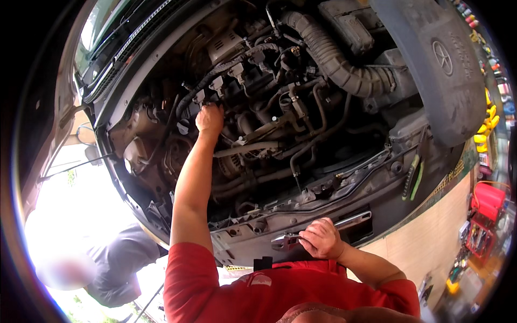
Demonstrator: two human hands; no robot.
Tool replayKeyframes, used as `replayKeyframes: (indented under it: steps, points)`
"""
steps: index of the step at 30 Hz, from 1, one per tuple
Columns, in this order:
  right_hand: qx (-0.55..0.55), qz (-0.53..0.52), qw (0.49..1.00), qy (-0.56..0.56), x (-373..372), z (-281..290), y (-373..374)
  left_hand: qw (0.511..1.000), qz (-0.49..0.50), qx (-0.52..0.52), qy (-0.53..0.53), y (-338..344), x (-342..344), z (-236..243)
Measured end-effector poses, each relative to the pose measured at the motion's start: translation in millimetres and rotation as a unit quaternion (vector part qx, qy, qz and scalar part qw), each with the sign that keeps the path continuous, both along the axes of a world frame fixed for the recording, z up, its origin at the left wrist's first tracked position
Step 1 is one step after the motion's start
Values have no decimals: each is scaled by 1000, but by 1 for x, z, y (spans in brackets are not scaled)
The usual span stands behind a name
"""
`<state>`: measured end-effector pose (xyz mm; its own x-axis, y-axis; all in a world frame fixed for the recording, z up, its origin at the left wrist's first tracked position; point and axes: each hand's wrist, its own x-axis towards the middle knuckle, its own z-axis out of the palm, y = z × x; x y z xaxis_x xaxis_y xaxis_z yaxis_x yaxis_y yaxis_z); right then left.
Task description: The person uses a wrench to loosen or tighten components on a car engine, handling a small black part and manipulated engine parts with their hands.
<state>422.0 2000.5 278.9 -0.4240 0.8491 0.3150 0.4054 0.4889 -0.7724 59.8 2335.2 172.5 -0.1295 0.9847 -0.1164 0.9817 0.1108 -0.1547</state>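
In the head view, my left arm reaches into a car's open engine bay [258,177]. My left hand [210,118] is closed at the left end of the engine, beside a row of grey ignition coils [218,84]. Its fingertips are partly hidden, so what they grip cannot be made out. My right hand [322,238] is wrapped around the middle of a metal adjustable wrench [353,219], held in front of my red shirt over the front bumper. The wrench's jaw end points left and its handle points right.
A ribbed air intake hose [344,64] curves over the engine. A dark plastic engine cover [431,59] lies at the upper right. Green-handled pliers [416,180] rest on the front edge. Another person [116,264] stands at lower left. Tools and a red cylinder [489,201] lie far right.
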Motion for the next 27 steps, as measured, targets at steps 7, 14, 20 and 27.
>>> replayKeyframes:
  steps: [7,14,20,27]
  points:
    - [9,-3,1000,2,-2,-3,-4,999,-11,38,25,-3,-5,-1]
    - [4,1,1000,-6,0,-2,-3,1000,-4,0,7,2,-2,0]
    - [4,2,1000,-10,0,-3,-3,1000,-26,16,1,-2,0,6]
    - [10,5,1000,-13,-1,-5,-4,1000,-12,15,-5,-1,-5,3]
